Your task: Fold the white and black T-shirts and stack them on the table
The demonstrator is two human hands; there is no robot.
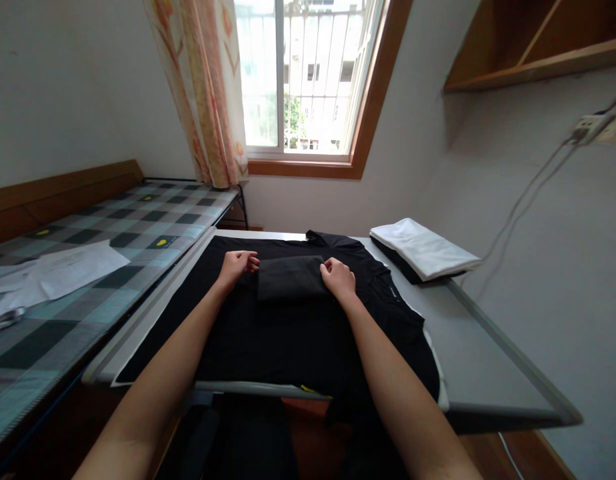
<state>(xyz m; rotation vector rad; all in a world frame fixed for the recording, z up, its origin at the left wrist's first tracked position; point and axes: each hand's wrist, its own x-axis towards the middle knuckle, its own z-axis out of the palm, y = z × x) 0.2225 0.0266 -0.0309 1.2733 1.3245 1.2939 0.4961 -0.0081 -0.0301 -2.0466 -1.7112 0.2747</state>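
A black T-shirt point(283, 347) lies spread across the table, its neckline with a small label toward the right. On top of it rests a flat dark rectangular piece point(291, 279), which looks like folded cloth or a thin board. My right hand point(339, 277) pinches the far right corner of that piece between thumb and fingers. By its far left corner is my left hand point(238, 268), fingers loosely curled and apart, with nothing visible in them. Whether its fingertips touch the corner I cannot tell.
A stack of folded white and black cloth point(423, 247) sits at the table's point(493, 360) back right. Along the left stands a bed with a checked mattress point(153, 213) and loose papers point(63, 270). Ahead are a window point(313, 80) and a curtain point(208, 93). A cable point(521, 200) hangs at right.
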